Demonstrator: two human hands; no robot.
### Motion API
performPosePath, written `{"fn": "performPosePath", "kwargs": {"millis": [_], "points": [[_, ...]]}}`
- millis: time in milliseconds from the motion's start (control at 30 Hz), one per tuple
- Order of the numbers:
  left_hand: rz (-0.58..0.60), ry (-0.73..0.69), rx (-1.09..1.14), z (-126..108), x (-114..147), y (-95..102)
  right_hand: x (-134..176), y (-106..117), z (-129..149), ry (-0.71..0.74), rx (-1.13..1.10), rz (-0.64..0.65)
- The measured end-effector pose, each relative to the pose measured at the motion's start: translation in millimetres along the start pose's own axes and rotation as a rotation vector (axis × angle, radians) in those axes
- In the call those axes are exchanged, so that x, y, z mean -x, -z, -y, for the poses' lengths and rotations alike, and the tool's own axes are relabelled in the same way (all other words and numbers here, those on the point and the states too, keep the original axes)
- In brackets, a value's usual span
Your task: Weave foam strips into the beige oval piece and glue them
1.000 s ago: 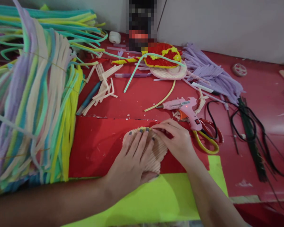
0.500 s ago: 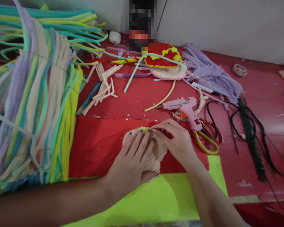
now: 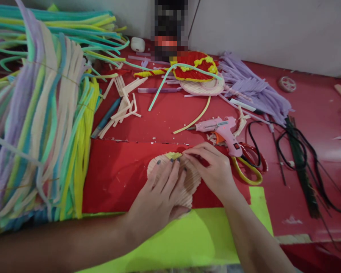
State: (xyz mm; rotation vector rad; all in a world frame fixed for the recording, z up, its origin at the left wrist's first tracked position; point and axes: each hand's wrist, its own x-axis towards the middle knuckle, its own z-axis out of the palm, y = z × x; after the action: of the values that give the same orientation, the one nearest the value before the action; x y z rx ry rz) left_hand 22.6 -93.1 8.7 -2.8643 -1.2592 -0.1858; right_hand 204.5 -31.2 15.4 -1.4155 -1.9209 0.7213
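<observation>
A cream, ribbed, rounded piece (image 3: 191, 178), which looks built from rows of pipe cleaners, lies on a red sheet (image 3: 113, 178). My left hand (image 3: 159, 187) rests flat over it with the fingers spread, hiding much of its middle. A short yellow pipe cleaner (image 3: 173, 155) sits along the piece's top edge. At that edge, my right hand (image 3: 213, 167) is closed in a pinch where the yellow strip ends. The fingertips partly hide what they grip. Just beyond my right hand are a pink glue gun (image 3: 223, 127) and scissors with yellow and red handles (image 3: 248, 172).
Bundles of coloured pipe cleaners (image 3: 45, 113) are piled at the left. Purple pipe cleaners (image 3: 255, 87) and a red-and-yellow finished piece (image 3: 194, 68) lie at the back. Cream offcuts (image 3: 126, 100) are scattered behind the sheet. A black cord (image 3: 315, 159) runs along the right.
My left fingers have drawn back slightly from the top edge, so more of the yellow strip shows. My right hand stays pinched at nearly the same spot.
</observation>
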Motion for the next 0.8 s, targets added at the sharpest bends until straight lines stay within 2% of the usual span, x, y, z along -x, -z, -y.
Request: {"fn": "performPosePath", "kwargs": {"millis": [500, 800], "points": [[-0.027, 0.085, -0.012, -1.7, 1.0, -1.9, 3.7, -4.1, 2.3, 0.088, 0.058, -0.022], [-0.023, 0.114, -0.086, -2.9, 2.2, 0.5, 11.5, -6.3, -1.1, 0.226, 0.118, 0.058]]}}
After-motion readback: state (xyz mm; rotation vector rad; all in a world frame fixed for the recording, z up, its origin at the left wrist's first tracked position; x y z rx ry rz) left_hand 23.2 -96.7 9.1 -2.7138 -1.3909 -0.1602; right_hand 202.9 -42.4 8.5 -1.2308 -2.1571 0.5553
